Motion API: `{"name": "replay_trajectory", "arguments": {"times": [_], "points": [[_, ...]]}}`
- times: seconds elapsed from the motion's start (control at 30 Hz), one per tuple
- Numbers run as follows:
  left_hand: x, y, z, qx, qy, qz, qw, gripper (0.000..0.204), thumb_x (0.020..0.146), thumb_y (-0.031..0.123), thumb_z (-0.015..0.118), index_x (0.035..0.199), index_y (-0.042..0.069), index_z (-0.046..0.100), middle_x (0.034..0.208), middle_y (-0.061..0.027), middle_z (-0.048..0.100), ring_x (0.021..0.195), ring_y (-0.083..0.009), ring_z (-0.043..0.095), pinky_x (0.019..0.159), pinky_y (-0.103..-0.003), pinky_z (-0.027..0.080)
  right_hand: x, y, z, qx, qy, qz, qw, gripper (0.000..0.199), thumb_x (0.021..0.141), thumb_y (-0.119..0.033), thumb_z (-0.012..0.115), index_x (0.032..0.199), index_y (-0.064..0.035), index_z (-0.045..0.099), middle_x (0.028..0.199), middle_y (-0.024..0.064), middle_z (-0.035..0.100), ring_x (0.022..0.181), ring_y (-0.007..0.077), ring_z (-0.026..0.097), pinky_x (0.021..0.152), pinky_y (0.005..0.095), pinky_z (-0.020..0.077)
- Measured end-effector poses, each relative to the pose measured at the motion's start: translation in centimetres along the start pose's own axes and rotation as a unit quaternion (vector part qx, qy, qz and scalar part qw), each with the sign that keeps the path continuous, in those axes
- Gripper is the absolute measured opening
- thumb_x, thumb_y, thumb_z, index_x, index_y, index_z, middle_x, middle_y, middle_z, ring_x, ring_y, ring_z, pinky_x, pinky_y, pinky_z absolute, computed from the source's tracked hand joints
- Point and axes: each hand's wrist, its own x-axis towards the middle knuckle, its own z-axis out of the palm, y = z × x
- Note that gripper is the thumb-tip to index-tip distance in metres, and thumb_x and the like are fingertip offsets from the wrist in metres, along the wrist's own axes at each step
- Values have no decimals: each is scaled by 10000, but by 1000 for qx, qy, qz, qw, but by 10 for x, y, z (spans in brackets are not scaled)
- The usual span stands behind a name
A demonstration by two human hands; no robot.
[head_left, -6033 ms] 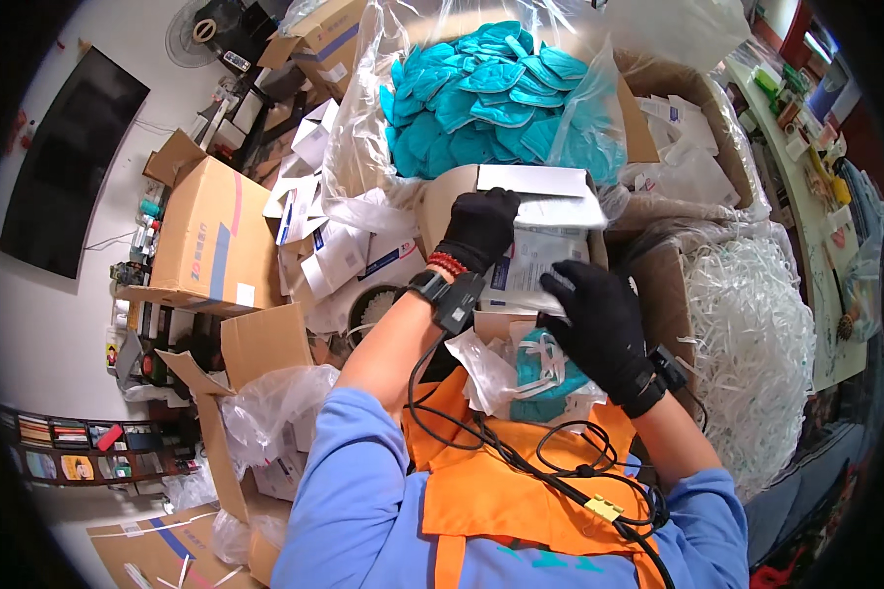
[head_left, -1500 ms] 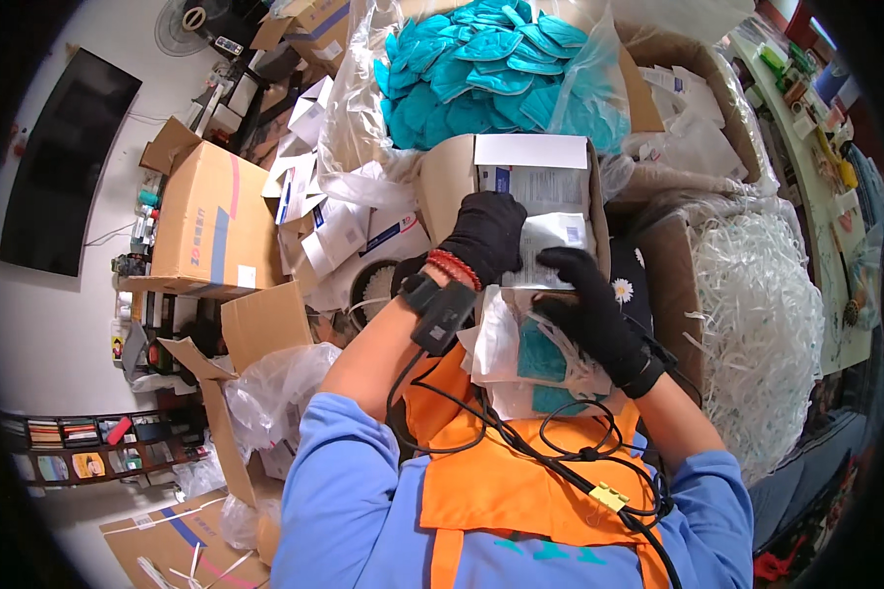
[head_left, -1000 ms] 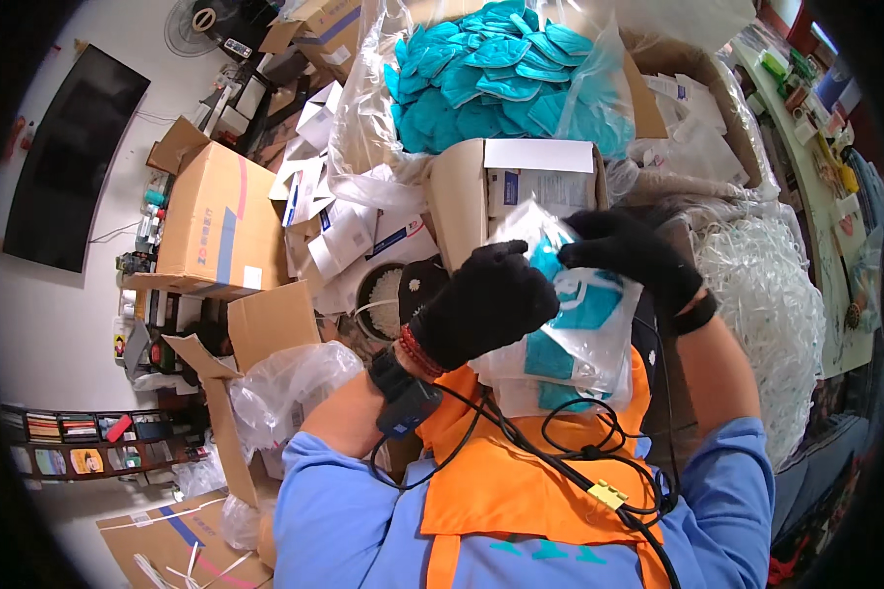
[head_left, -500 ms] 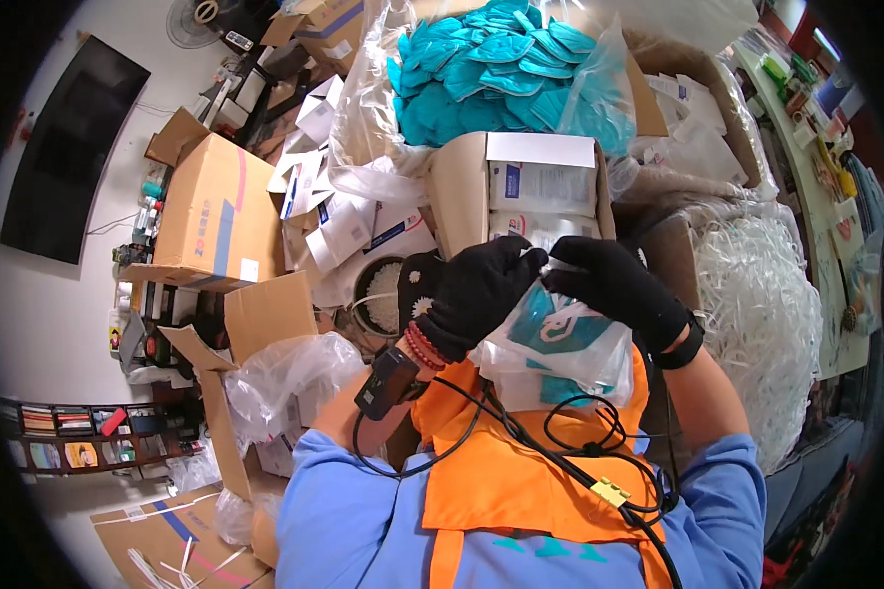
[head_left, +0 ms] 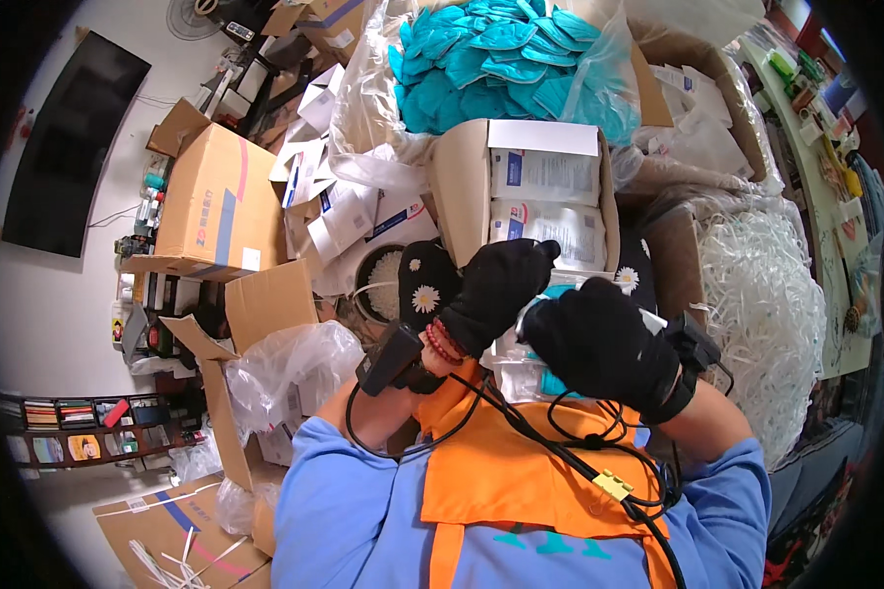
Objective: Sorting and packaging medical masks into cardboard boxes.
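Both my hands wear black gloves and are drawn in close to my chest. My left hand (head_left: pixel 496 290) and my right hand (head_left: pixel 599 344) grip a clear plastic packet (head_left: pixel 513 363) with teal pieces inside; most of it is hidden behind the gloves. Just beyond my hands stands an open cardboard box (head_left: pixel 457 187) holding white flat packets (head_left: pixel 545 177). Behind that box lies a large clear bag heaped with teal masks (head_left: pixel 491 54).
A bin of white looped strips (head_left: pixel 766 285) sits to my right. Left of me are a brown carton (head_left: pixel 211 201), loose white small boxes (head_left: pixel 339 211), crumpled clear bags (head_left: pixel 285 363) and a round tub of white bits (head_left: pixel 383 280). Black cables cross my orange vest.
Earlier my hands reached into the open box; they pulled back with the clear packet, held it up, and now hold it lower and tighter against my chest.
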Motion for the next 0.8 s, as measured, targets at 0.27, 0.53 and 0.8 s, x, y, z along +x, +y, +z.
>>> {"name": "replay_trajectory", "arguments": {"times": [0.27, 0.53, 0.8], "points": [[12, -15, -10, 124, -144, -91, 978, 169, 857, 207, 608, 949, 80, 669, 821, -115, 678, 753, -291, 680, 661, -409, 547, 5, -31, -33, -66, 10, -127, 990, 155, 714, -211, 634, 809, -90, 617, 694, 40, 540, 593, 186, 550, 542, 332, 384], [77, -81, 38, 189, -24, -19, 981, 410, 793, 186, 631, 1173, 44, 573, 1002, -165, 628, 937, -329, 624, 867, -477, 476, -28, 33, 94, 29, -86, 178, 980, 890, 735, -380, 760, 1473, -92, 354, 1405, 230, 427, 1329, 376, 401, 1079, 516, 312], [99, -98, 87, 420, -45, -39, 905, 323, 904, 171, 531, 1210, 72, 545, 1026, -148, 636, 927, -327, 636, 937, -616, 382, -35, 35, 102, 62, -88, 198, 974, 879, 687, -376, 799, 1433, -109, 418, 1404, 204, 442, 1321, 366, 410, 1097, 510, 300]]}}
